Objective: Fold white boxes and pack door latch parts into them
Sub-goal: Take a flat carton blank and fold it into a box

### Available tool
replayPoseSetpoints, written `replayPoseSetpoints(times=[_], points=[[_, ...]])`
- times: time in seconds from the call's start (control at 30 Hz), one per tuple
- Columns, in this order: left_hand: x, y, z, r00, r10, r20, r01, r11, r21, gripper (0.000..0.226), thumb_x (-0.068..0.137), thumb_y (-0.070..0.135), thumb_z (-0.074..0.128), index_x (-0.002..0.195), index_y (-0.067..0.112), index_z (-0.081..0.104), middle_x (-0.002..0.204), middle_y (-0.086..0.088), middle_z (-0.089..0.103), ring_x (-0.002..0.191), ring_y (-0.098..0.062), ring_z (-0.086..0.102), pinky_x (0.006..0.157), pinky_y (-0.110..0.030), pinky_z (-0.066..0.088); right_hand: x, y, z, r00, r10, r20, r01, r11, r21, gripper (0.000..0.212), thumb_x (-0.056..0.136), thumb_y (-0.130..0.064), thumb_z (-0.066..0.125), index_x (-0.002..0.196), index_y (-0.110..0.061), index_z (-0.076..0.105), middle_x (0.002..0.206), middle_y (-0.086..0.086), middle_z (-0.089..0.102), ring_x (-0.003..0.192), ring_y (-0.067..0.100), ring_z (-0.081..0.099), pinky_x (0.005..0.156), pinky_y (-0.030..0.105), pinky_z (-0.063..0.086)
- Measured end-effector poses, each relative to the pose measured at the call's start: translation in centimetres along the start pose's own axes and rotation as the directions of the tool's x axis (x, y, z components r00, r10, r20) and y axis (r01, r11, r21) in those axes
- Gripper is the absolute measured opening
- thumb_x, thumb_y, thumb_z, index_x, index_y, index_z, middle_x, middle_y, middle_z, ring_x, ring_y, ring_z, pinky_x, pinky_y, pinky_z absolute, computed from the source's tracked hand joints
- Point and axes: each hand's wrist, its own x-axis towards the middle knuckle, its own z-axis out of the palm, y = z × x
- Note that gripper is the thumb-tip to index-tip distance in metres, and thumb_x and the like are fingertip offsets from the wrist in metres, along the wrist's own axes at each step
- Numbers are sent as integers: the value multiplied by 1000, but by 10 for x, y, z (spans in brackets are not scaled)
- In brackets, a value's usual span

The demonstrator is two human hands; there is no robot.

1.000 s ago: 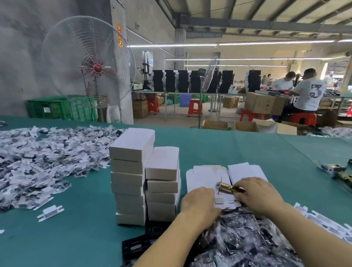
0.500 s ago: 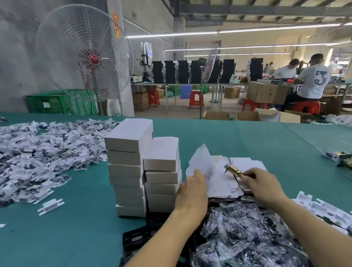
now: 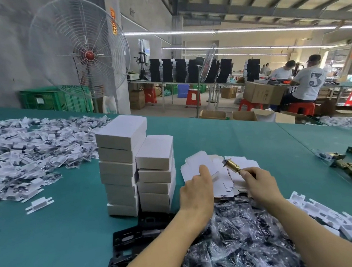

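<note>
Raised from the pile [image 3: 249, 165], a white box blank [image 3: 194, 163] is now pinched by the left hand [image 3: 197, 192]; a brass latch [image 3: 231, 166] is gripped by the right hand [image 3: 260, 184].

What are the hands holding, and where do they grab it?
The right hand pinches the latch by its near end. The left hand touches a flat box; whether it grips it cannot be told.
</note>
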Motion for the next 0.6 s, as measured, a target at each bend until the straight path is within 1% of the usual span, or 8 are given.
replayPoseSetpoints(times=[0.07,0.13,0.23,0.3,0.37,0.47,0.53,0.6], points=[[0,0,-1,996,20,-86,-25,998,-59,24,101,-1,36,123,9,38,100,-13,67,84,-37,64,60,-40,39,0,2,2,1000,11,-10,-11,1000,21,16,102,-26,50,98,-19,64,77,3,63,66,19,51,59,32,38],[-2,3,0,980,84,-182,-106,988,-117,11,106,5,32,109,13,39,90,-8,65,76,-34,63,56,-39,39,2,4,4,999,31,-35,-29,999,32,17,102,-26,49,98,-18,64,78,2,63,68,17,51,59,32,37],[-8,8,2,954,187,-235,-235,953,-194,17,109,13,30,93,19,30,74,-2,52,61,-28,50,56,-37,32,4,6,5,991,88,-104,-79,993,87,23,103,-28,47,95,-12,62,76,1,59,67,16,49,58,31,36],[-9,8,2,966,175,-190,-219,944,-248,17,110,22,28,93,19,28,74,-1,51,60,-27,43,58,-37,31,6,7,3,980,140,-145,-117,980,159,27,103,-28,45,95,-9,61,80,4,61,70,20,52,62,34,38],[-7,5,2,985,143,-95,-166,936,-311,22,110,34,26,94,19,31,74,1,52,62,-27,44,61,-38,32,8,8,1,971,181,-157,-144,965,220,29,104,-28,43,98,-8,62,89,9,66,81,28,58,74,41,44],[-3,3,-2,995,98,24,-81,917,-391,36,106,50,24,91,21,38,76,1,59,73,-28,54,72,-43,42,9,10,1,963,221,-158,-171,945,279,30,105,-29,41,107,-7,60,94,10,68,90,29,61,86,48,47],[2,-2,-2,996,41,83,-1,905,-426,33,106,49,26,95,22,43,91,-4,68,88,-31,61,87,-49,47,9,11,3,960,235,-151,-177,930,323,30,105,-31,41,113,-7,57,96,7,68,96,27,64,86,48,48],[7,-7,2,993,-14,113,64,891,-450,11,105,34,40,105,24,46,105,-3,66,97,-28,59,92,-48,48,7,10,5,967,220,-129,-172,935,309,29,105,-31,40,112,-8,56,95,6,67,93,25,65,77,43,48]])
